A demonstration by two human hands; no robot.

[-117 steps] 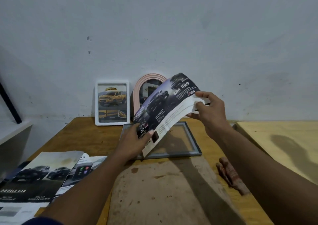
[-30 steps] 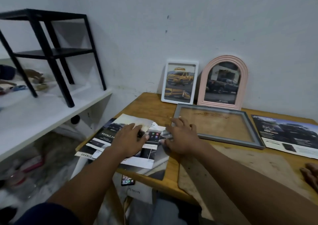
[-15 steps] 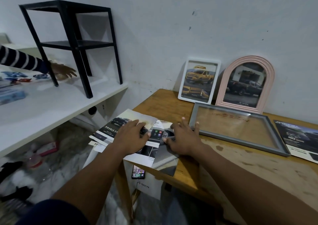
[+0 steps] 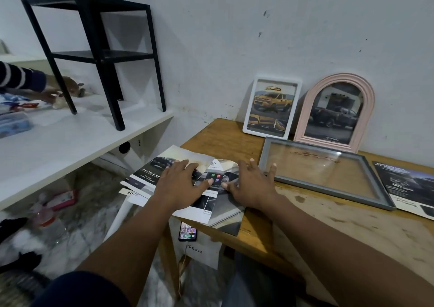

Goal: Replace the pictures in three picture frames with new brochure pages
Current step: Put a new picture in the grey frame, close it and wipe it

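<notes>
A stack of brochure pages (image 4: 152,172) lies at the left corner of the wooden table (image 4: 225,135). My left hand (image 4: 180,184) rests flat on it with fingers spread. My right hand (image 4: 252,184) lies flat on the right part of the stack, its thumb on a page. An empty grey frame (image 4: 328,189) lies flat just right of my right hand. A white frame (image 4: 271,107) with a yellow truck picture and a pink arched frame (image 4: 335,111) with a dark truck picture lean on the wall. A loose dark brochure page (image 4: 408,184) lies at the right.
A white shelf (image 4: 70,137) at the left carries a black metal rack (image 4: 98,55); another person's striped sleeve (image 4: 18,77) reaches in there. A phone (image 4: 187,231) sits on a white box under the table corner. A brown board (image 4: 352,227) lies on the table's near side.
Since 3.9 s ago the held dark page has been laid at the right and both hands moved to the brochure stack. Over the last second only the view shifted slightly left.
</notes>
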